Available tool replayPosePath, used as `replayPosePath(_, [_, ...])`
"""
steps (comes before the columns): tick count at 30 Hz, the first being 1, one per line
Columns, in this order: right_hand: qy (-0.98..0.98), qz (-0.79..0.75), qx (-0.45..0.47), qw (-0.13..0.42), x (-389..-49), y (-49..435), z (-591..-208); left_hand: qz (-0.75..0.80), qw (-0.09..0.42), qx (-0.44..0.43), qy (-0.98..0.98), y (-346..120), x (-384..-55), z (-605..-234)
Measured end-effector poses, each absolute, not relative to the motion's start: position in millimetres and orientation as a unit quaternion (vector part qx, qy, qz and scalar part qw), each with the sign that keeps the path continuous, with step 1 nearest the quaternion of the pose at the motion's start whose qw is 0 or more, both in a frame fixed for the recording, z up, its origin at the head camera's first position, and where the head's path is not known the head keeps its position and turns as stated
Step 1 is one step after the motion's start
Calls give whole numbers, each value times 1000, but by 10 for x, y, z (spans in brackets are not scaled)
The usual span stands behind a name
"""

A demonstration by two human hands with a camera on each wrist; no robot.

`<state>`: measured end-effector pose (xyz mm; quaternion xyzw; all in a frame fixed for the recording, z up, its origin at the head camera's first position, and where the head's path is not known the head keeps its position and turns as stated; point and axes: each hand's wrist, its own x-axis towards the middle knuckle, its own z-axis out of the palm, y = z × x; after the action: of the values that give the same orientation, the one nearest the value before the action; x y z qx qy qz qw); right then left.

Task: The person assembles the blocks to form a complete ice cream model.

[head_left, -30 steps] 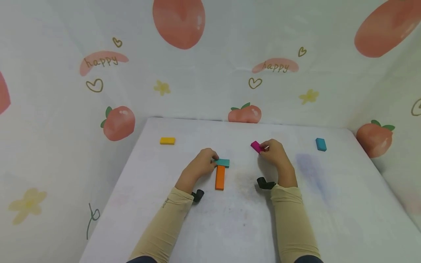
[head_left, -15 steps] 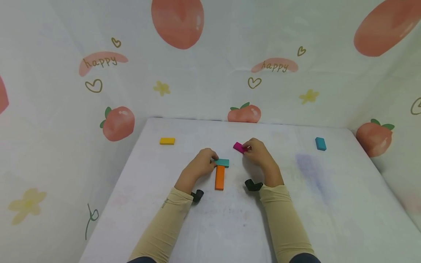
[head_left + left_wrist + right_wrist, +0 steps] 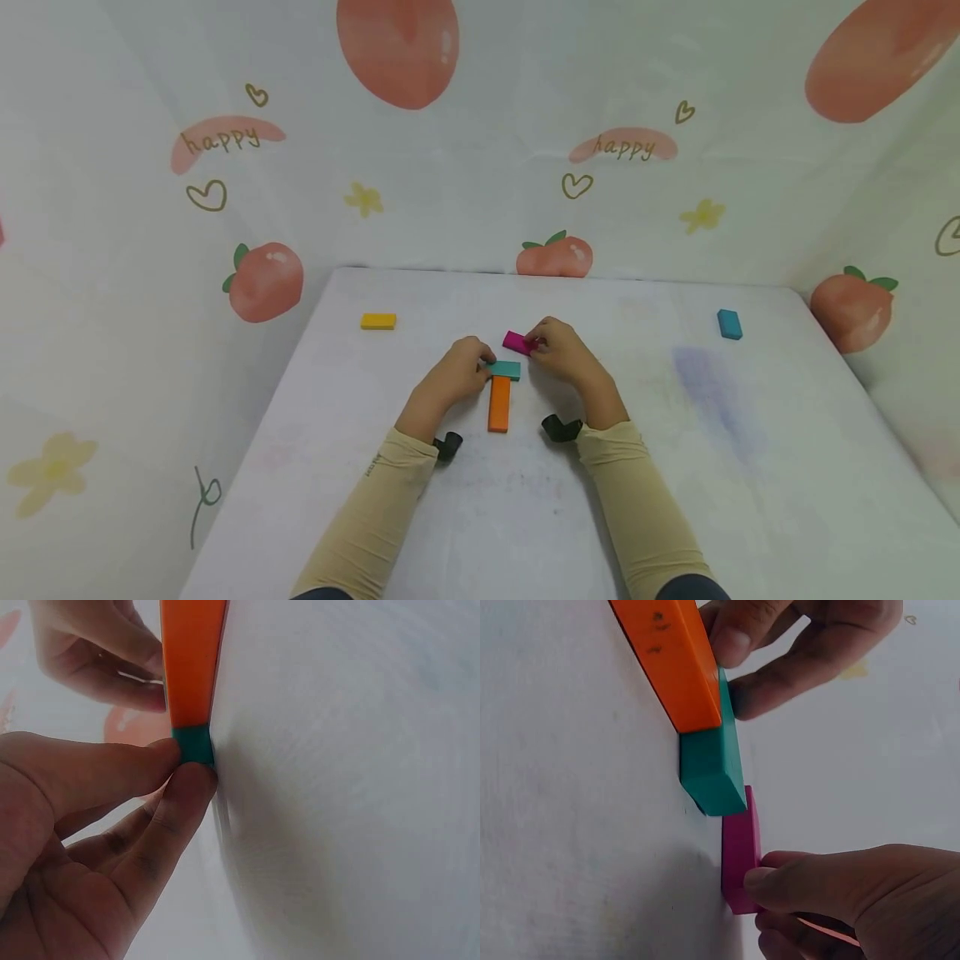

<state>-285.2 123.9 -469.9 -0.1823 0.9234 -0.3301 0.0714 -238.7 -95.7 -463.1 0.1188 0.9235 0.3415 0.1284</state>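
My left hand pinches the left end of a teal block, which lies crosswise against the far end of an orange block. Together the two blocks form a T on the table. In the left wrist view, thumb and finger close on the teal block's end. My right hand holds a magenta block by its right end, just beyond the teal block and slightly slanted. The right wrist view shows the magenta block behind the teal block; whether they touch I cannot tell.
A yellow block lies at the far left of the white table, and a blue block at the far right. A patterned cloth wall stands behind the table's back edge. Black wrist cameras jut from both sleeves.
My right hand has moved left with the magenta block, bringing it from the right side to just beyond the teal block. The left hand keeps its hold on the teal block.
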Motion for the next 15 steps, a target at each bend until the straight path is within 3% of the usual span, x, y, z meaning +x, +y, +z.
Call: replayPosePath(15, [917,-326,-211,96,-2813,1099,-4682,332,118,131,927,-967,-2422,-4664])
